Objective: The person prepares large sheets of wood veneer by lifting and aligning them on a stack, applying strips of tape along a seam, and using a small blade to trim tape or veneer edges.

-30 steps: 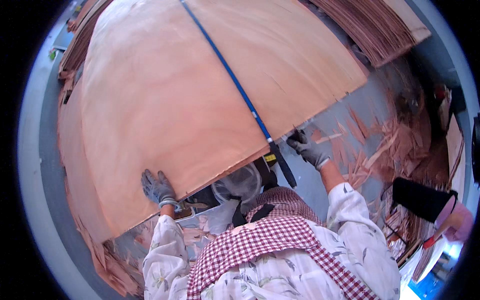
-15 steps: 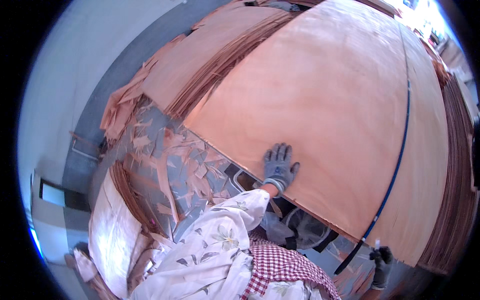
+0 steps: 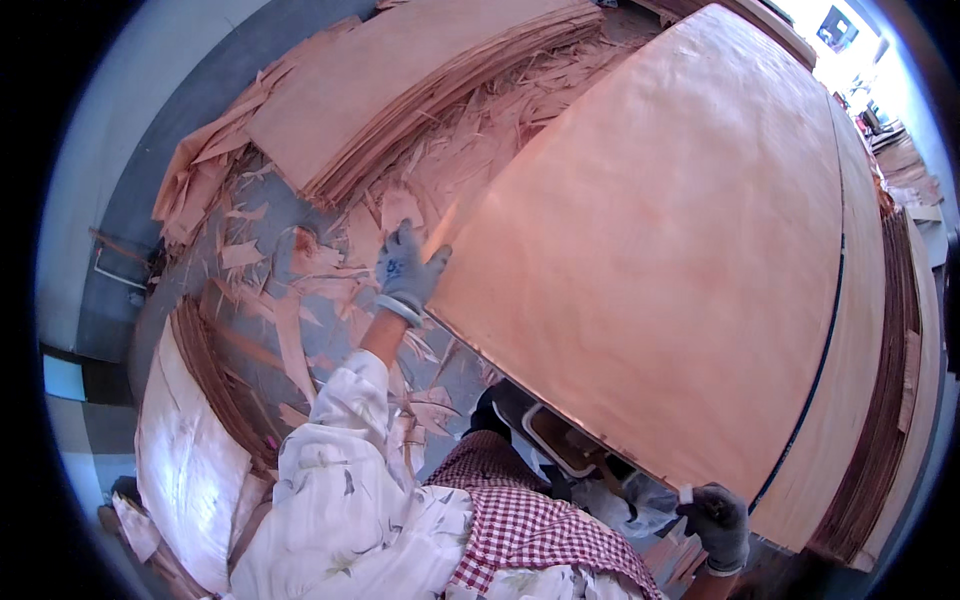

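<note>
A large, thin sheet of wood veneer [image 3: 660, 250] lies in front of me. My left hand [image 3: 408, 268], in a grey glove, is at the sheet's near left corner. Its fingers are stretched out and slightly apart, and it grips nothing. At the sheet's near right edge, my gloved right hand [image 3: 718, 525] is closed. A small white piece [image 3: 685, 494] sticks out from its fingers; its kind is too small to make out. Just beyond that hand, a long dark blue rod [image 3: 815, 385] runs lengthwise over the wood.
Stacked veneer sheets [image 3: 420, 90] stand at the far left, and another stack [image 3: 880, 400] stands at the right. Torn veneer scraps [image 3: 290, 320] litter the floor. A pale curved veneer bundle [image 3: 190, 460] lies near left. A white-rimmed container [image 3: 560, 440] sits below the sheet's near edge.
My left hand has moved left from the sheet's near edge to its corner. The right hand has come closer along the near edge, and the view has shifted.
</note>
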`<state>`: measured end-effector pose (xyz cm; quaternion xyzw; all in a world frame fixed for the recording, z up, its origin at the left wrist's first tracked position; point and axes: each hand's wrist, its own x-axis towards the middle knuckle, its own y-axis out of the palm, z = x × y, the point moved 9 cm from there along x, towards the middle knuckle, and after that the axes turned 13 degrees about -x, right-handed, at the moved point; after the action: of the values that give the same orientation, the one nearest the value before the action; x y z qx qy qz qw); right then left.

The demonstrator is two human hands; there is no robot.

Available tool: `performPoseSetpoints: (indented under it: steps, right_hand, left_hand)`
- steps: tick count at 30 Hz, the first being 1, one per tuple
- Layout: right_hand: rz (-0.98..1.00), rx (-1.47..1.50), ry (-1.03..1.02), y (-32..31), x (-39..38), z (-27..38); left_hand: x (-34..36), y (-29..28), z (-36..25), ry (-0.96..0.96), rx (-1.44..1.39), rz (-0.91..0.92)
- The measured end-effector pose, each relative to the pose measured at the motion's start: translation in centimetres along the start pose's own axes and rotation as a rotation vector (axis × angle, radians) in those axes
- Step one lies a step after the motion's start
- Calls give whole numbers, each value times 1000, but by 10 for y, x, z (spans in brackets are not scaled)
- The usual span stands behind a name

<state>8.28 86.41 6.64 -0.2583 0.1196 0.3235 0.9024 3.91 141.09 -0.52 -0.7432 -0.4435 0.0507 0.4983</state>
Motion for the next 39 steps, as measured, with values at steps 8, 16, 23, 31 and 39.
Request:
performPoseSetpoints:
  steps: [8,16,23,31,39]
  right_hand:
    - [147,192,35,79,42,84]
    - [-261,-258,-409,22,9,161]
    - [-237,-50,-423,3,-28,148]
    - [-110,85,-369,9,-45,117]
    - [-46,-103,-264,18,-24,141]
  left_hand:
    - [1,54,57,-293,-729,667]
    - [2,51,30,-396,-1082,799]
    - [18,-51,-90,-407,-1514,847]
    - [20,-81,-116,-434,-1621,836]
    - [-28,61,5,-319,-1207,881]
